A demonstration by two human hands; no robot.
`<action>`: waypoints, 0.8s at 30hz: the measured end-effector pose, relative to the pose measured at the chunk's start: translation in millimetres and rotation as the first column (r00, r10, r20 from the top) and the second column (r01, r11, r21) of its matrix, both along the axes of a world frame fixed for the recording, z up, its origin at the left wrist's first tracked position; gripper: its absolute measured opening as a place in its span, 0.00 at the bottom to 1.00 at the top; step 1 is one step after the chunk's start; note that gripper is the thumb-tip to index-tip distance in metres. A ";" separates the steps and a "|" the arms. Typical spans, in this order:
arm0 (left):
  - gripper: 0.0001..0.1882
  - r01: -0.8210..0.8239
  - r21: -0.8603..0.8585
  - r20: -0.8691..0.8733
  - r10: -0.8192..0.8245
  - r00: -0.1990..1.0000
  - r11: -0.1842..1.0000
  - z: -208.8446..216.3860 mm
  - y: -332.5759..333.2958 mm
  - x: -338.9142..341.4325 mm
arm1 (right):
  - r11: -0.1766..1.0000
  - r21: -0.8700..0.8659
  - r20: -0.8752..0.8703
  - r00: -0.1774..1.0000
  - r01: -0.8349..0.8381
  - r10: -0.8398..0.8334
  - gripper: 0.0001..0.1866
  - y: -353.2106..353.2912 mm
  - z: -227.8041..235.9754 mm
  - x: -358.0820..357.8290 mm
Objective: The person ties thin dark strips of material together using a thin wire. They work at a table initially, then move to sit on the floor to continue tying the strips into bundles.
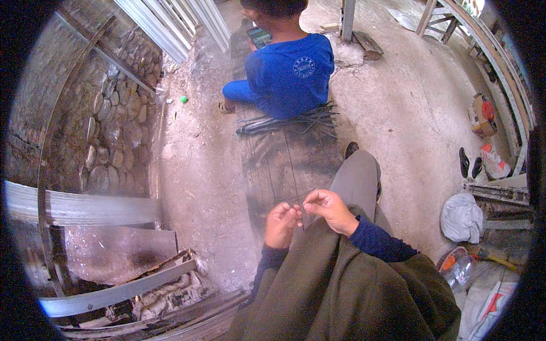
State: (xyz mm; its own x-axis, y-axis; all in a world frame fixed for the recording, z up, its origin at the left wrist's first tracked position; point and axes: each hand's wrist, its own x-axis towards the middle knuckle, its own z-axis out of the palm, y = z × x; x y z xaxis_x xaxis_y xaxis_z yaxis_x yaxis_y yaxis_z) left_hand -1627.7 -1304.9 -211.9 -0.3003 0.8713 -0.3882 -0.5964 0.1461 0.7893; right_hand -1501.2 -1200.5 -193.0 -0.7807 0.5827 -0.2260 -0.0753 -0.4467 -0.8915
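Observation:
Over my lap, a thin dark strip (293, 170) runs between my hands and reaches away along the wooden bench (264, 170). My left hand (281, 225) pinches it from the left, fingertips drawn together. On the other side my right hand (331, 211) is also closed, its thumb and forefinger pinching at the strip close to the left fingertips. The exact contact at the fingertips is too small to make out. Farther along the bench lies a loose bundle of similar dark strips (310, 121), just behind a seated person in a blue shirt (296, 74).
The person ahead holds a phone (260, 37). Stacked stones (116, 131) and metal sheets (85, 206) line the left side. On the right are black sandals (470, 163), a pale sack (462, 217), a cardboard box (482, 116) and a clear plastic container (462, 270). A green ball (183, 99) lies on the floor.

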 end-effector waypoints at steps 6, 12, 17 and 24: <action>0.08 0.033 0.078 -0.079 -0.027 0.997 0.996 7.6 6.9 2.7 | 0.900 0.427 0.019 0.995 0.082 -0.100 0.04 -1.4 10.7 2.4; 0.06 0.048 0.056 -0.014 -0.047 0.999 0.997 9.0 7.7 2.6 | 0.337 0.927 -0.132 0.985 0.163 -0.113 0.09 0.1 11.1 2.8; 0.05 0.065 -0.063 -0.072 -0.070 0.995 0.996 22.2 9.4 1.9 | 0.400 0.910 -0.099 0.995 0.104 -0.034 0.10 1.1 9.9 2.5; 0.09 0.077 -0.002 -0.590 -0.063 0.805 0.997 18.5 5.6 1.7 | 0.776 0.626 0.042 0.990 0.079 -0.135 0.06 -1.1 9.0 2.2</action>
State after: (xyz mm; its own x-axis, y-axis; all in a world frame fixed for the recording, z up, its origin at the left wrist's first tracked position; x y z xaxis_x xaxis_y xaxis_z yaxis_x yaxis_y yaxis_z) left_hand -1626.0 -1299.3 -193.4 -0.4029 0.9049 -0.1374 -0.0042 0.1484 0.9889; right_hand -1499.0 -1201.7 -184.0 -0.7000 0.6970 0.1556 -0.0055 0.2126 -0.9771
